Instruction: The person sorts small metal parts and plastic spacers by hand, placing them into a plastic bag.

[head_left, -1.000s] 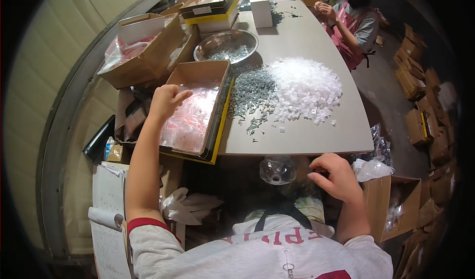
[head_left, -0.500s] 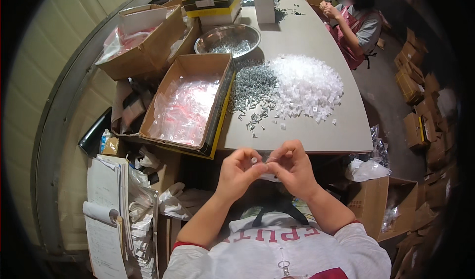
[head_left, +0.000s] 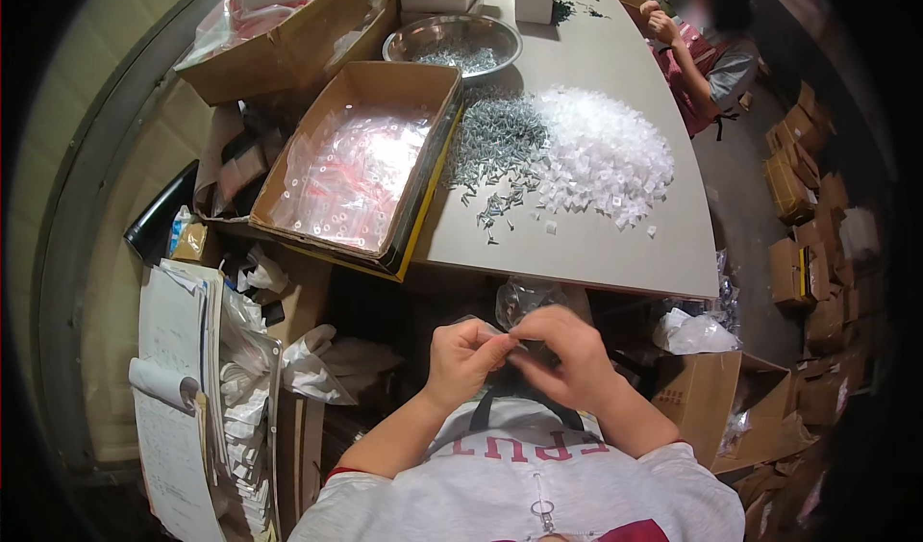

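Note:
My left hand and my right hand meet in front of my chest, just off the table's near edge. A small clear plastic bag is pinched between my left thumb and fingers. The fingertips of my right hand close at the bag's edge, touching close to my left thumb. My fingers hide most of the bag and whatever it contains. Beyond my hands lie a heap of grey screws and, touching its right side, a heap of small white plastic pieces.
Left on the table is an open cardboard box of clear bags with red strips. Behind it stands a metal bowl with screws. Clear plastic hangs below the table edge. A co-worker sits at the far right. Papers stand lower left.
My hands have come lower and nearer my body, and my right fingers have folded over toward the left thumb. The bag's white ring no longer shows. The view has tipped down slightly.

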The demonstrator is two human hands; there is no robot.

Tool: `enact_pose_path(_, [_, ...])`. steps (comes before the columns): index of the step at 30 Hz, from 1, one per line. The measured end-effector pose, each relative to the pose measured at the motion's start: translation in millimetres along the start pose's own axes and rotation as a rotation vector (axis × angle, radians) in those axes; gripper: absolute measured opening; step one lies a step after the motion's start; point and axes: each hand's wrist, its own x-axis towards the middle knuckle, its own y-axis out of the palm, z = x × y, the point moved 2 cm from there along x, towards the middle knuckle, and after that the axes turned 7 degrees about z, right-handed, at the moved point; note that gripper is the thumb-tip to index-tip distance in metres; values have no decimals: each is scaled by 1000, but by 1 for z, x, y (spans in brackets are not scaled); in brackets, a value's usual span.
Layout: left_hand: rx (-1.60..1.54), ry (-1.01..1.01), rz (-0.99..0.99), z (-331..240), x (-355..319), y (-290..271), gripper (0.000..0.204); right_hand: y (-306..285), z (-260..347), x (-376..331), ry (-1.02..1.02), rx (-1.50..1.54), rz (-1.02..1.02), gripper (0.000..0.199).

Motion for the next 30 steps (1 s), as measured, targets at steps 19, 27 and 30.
enact_pose_path(19, [377, -10, -53, -17, 5, 4, 17, 19, -12, -3, 116, -314, -90, 33])
enact_pose_path(27, [-20, -68, -16, -3, 15, -11, 31, 12, -8, -4, -141, -238, 278, 26])
enact_pose_path(30, [-168, -194, 54, 16, 9, -19, 55, 7, -1, 1, -209, -182, 299, 33])
